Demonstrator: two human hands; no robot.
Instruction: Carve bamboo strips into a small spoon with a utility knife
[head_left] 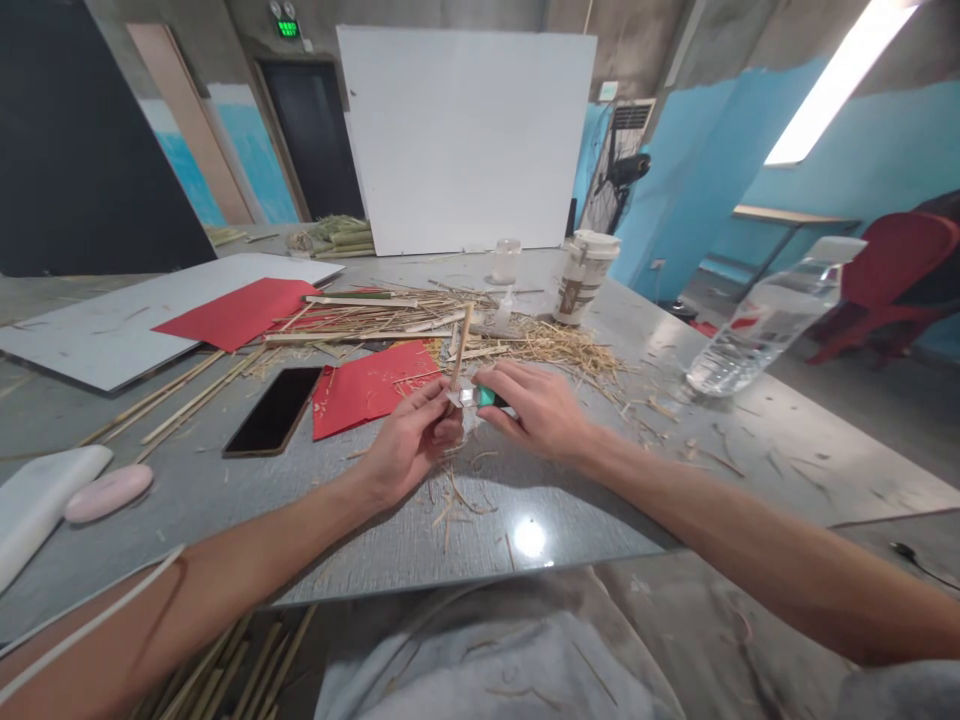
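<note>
My left hand (420, 430) is closed around the lower end of a thin straw stalk (464, 345), which stands nearly upright from the fingers. My right hand (536, 408) grips a small green-and-black handled tool (486, 396) with a shiny metal end. That end meets the stalk just at my left fingertips; its exact shape is too blurred to name. Straw shavings (454, 500) lie on the tabletop below both hands. Just left of the stalk lies a red paper sheet (367, 385) with bits of straw on it.
A black phone (274, 410) lies to the left, near a pink oval case (109, 493). Behind my hands spreads a pile of straw (390, 318). A paper cup (587, 278) and a tilted-looking water bottle (776, 315) stand right. A white board (472, 140) rises at the back.
</note>
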